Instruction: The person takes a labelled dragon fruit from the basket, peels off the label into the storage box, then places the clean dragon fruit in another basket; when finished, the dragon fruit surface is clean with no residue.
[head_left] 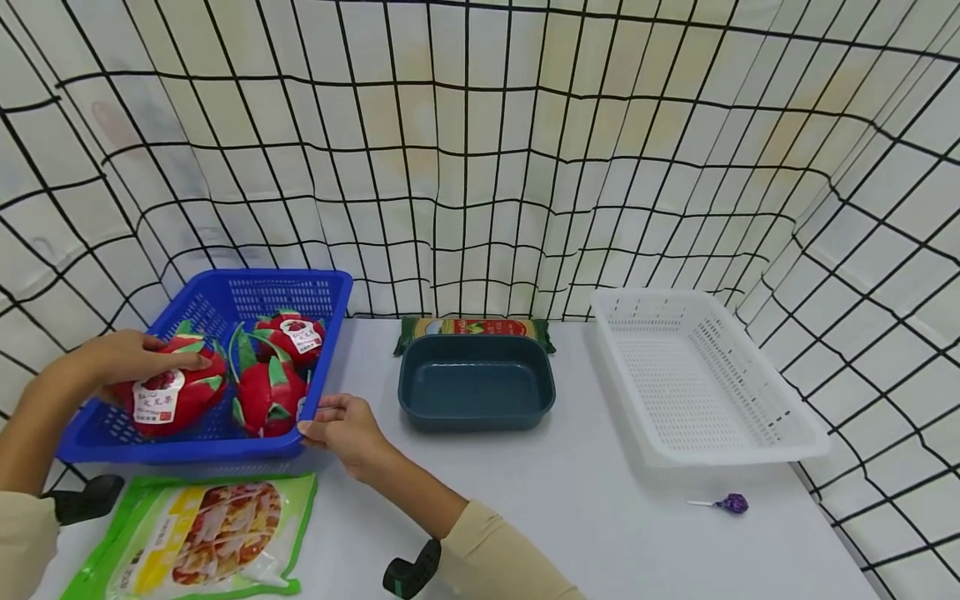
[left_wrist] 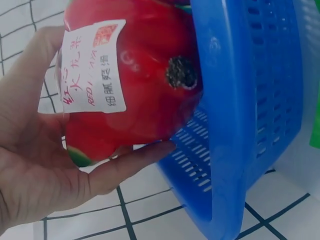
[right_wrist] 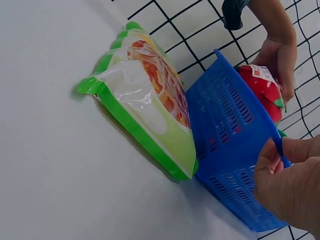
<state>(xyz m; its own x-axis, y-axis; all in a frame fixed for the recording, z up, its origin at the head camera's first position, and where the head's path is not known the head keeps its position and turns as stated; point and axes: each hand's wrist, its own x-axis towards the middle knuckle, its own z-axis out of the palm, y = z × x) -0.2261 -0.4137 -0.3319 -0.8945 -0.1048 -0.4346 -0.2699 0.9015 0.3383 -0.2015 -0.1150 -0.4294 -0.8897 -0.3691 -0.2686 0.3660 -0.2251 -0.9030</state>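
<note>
At the left side of the blue basket (head_left: 172, 452), my left hand (head_left: 123, 360) grips a red dragon fruit (head_left: 198, 398) with a white label. In the left wrist view the fingers curl around that dragon fruit (left_wrist: 145, 75), which is beside the basket's rim (left_wrist: 225, 120). Two more dragon fruits, one in front (head_left: 270, 392) and one behind (head_left: 288, 337), lie in the basket's right part. My right hand (head_left: 347, 435) pinches the basket's front right corner between thumb and fingers, seen also in the right wrist view (right_wrist: 295, 180).
A green and white food bag (head_left: 217, 533) lies in front of the basket. Mid-table stands a dark teal dish (head_left: 476, 387), with a green and yellow packet (head_left: 480, 327) behind it. To the right are a white basket (head_left: 738, 457) and a purple lollipop (head_left: 732, 503). Black netting (head_left: 465, 150) surrounds the table.
</note>
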